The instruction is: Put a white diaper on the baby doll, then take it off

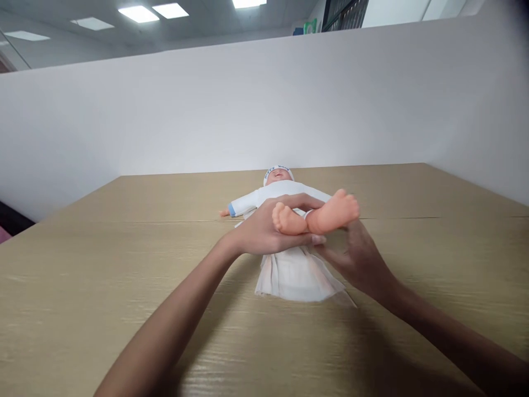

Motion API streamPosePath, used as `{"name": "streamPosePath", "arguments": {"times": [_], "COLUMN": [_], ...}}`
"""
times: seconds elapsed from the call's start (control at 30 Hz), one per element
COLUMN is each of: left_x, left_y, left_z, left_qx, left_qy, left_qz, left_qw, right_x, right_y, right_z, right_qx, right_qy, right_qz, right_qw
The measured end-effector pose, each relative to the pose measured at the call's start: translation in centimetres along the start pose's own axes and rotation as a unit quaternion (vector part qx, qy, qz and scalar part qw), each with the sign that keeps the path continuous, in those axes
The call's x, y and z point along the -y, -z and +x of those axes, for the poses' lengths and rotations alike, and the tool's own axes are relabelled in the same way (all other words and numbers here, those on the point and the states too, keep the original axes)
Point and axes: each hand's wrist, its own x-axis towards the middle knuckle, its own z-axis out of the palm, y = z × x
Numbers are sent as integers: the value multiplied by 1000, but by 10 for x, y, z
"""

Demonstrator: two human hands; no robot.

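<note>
A baby doll (278,190) lies on its back, head toward the far wall. It wears a white cap or headband with blue lettering and a white top with a blue cuff. Its bare feet (334,213) are raised toward me. My left hand (264,227) closes round the lower legs, fingers reaching across above and below the feet. On the other side, my right hand (359,258) curls round the leg behind the larger-looking foot; its fingertips are hidden there. Thin white cloth (300,275) spreads beneath the legs on the table, close under both hands.
The wood-grain table (124,309) has a seam running across it. A white partition (248,105) rises along its far edge and sides. At the left edge is a dark object (14,220) beside something pink.
</note>
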Motion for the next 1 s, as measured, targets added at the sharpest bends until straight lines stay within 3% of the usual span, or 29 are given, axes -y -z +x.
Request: {"name": "streamPosePath", "arguments": {"times": [0.07,0.2,0.33,0.43,0.53,0.67,1.0], "left_x": [3,5,12,32,56,67,59], "left_y": [-8,-14,-1,9,9,2,-3], "left_z": [-4,-21,-59,-95,-120,-130,-130], "left_qx": [15,35,65,118,156,144,151], "left_qy": [-24,-72,-36,-32,-54,-53,-26], "left_qz": [-12,1,90,155,201,217,192], "left_qw": [1000,997,993,980,966,964,969], "right_x": [11,15,-7,-30,-50,-63,-67], "right_y": [7,16,34,48,52,49,55], "right_z": [-5,-8,-17,-29,-39,-44,-49], "right_qx": [-36,70,138,214,226,224,267], "right_qy": [20,93,152,232,288,291,241], "right_qz": [23,44,13,-27,-64,-70,-72], "right_qw": [999,992,979,949,928,928,930]}}
